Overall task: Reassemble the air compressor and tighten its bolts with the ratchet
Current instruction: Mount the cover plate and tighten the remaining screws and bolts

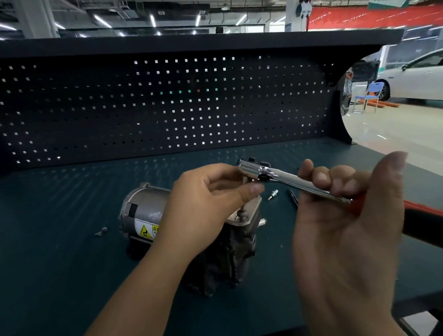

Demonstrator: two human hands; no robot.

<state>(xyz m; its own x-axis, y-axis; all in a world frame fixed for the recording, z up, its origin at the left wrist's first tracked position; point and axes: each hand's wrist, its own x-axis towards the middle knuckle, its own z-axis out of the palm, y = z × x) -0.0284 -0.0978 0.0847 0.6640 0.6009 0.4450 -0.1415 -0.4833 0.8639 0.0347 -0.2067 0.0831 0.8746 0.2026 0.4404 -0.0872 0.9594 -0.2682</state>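
Observation:
The air compressor (144,213), a grey metal cylinder with a yellow warning label and a dark lower body, lies on the dark green bench (61,266) in the middle. A bolt (242,211) stands upright in its flat metal cover plate (249,212). Above the compressor I hold the chrome ratchet (284,179). My left hand (207,199) pinches the ratchet's head, while my right hand (350,209) grips its shaft near the red and black handle (439,224), which runs off to the right.
A loose silver fitting (272,194) and a dark slim tool (293,197) lie right of the compressor. A small screw (101,231) lies to its left. A black pegboard (153,106) backs the bench. The bench edge runs along the right.

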